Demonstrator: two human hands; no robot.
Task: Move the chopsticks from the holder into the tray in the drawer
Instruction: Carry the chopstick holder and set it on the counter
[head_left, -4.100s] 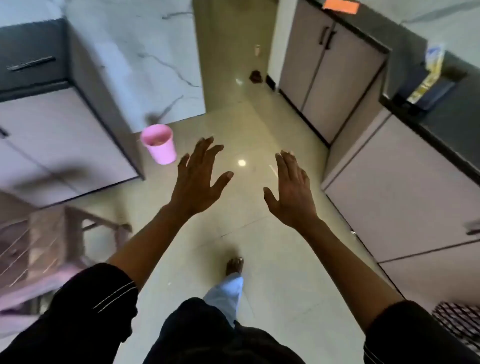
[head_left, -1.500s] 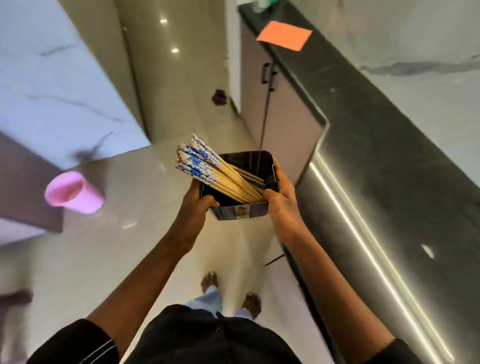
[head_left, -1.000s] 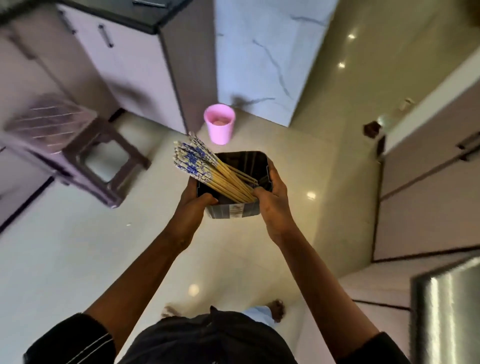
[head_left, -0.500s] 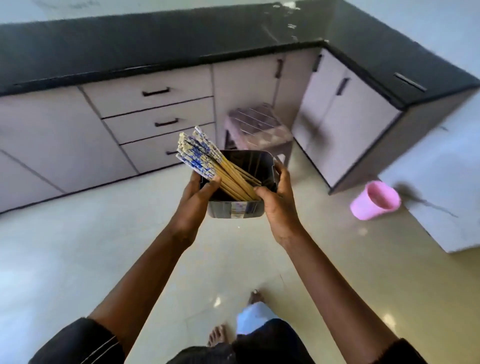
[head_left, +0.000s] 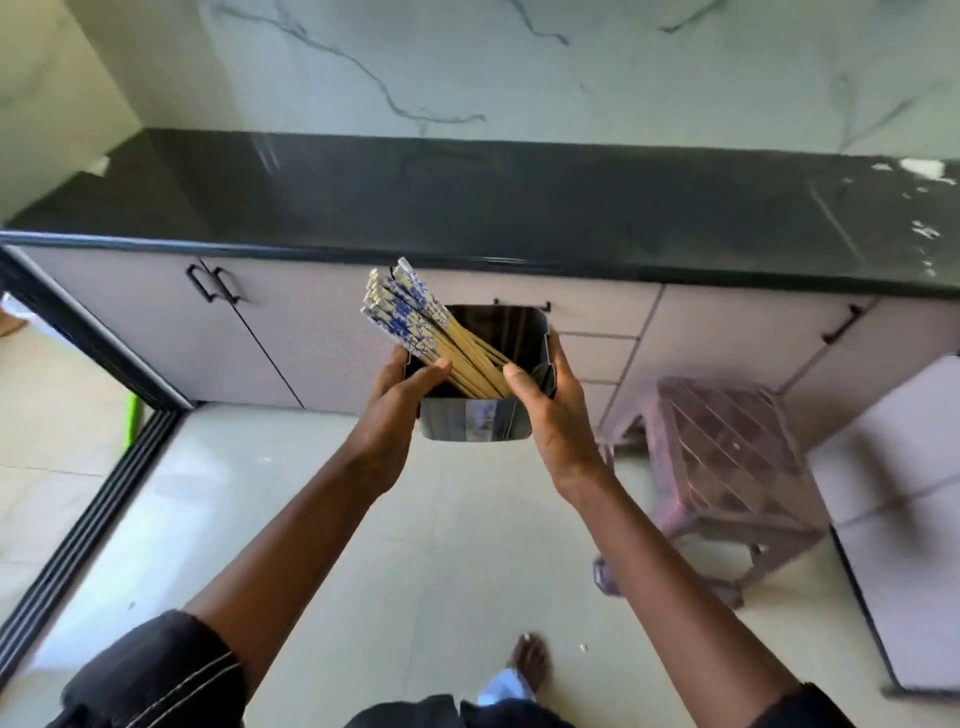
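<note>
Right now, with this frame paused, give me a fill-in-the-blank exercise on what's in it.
The holder, gripped by the left hand and right hand, is ____ in colour.
The chopsticks lean toward the person's ____.
The drawers under the countertop are ____.
The stool stands to the person's ____.
Missing: black; left; closed; right.

Your holder glossy black, your chopsticks tan wood with blue-and-white patterned tops, countertop black, wall white marble with grey veins, cabinets pale pinkish-beige with black handles, stool mauve, floor cream tiles, your left sleeve black with thin pale stripes
</note>
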